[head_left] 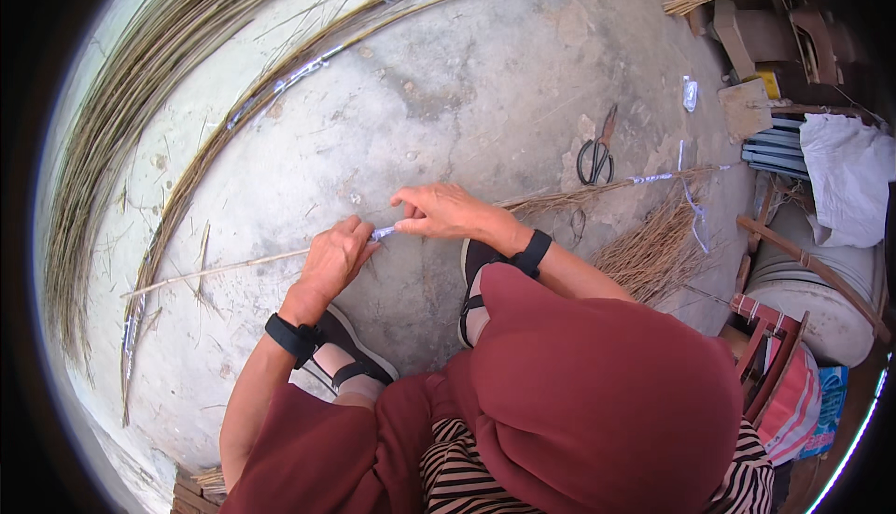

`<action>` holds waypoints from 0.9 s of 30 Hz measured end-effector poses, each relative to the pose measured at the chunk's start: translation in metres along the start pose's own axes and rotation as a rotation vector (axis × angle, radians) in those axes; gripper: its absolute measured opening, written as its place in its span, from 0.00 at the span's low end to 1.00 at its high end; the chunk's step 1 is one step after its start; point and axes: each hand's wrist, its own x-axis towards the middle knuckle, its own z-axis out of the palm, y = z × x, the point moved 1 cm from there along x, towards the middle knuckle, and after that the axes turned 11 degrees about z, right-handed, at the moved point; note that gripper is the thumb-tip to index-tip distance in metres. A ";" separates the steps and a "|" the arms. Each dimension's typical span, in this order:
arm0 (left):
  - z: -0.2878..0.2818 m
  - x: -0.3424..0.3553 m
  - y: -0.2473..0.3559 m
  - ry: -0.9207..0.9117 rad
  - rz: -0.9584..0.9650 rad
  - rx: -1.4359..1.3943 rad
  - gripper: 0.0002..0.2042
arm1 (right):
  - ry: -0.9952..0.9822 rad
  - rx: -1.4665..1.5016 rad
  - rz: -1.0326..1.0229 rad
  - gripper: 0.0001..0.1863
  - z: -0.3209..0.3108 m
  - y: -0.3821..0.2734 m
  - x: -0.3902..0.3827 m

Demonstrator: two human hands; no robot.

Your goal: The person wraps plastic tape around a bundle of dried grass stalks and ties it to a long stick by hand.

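A long thin bundle of brown sticks runs across in front of me, thin and pale at its left end. Between my hands a whitish-purple plastic strip is wrapped round it. My left hand is closed on the bundle just left of this wrap. To the right of the wrap, my right hand has its thumb at the strip and its fingers bent over the bundle; its palm side is hidden. Another plastic wrap sits farther right on the bundle, with a loose strip hanging near it.
Dark-handled scissors lie beyond the bundle. Loose twigs are heaped at right. Longer wrapped bundles and a large pile of sticks curve along the left. A stool, a grey drum and a white cloth line the right side.
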 end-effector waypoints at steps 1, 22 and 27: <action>0.005 -0.007 -0.004 -0.077 -0.042 0.037 0.08 | -0.035 -0.018 -0.007 0.21 0.000 -0.004 -0.003; -0.098 -0.061 0.023 0.255 0.007 0.049 0.05 | 0.381 -0.208 -0.214 0.22 -0.093 -0.032 -0.094; -0.110 -0.071 0.018 0.226 0.055 0.085 0.06 | 0.306 -0.311 -0.008 0.23 -0.114 -0.027 -0.131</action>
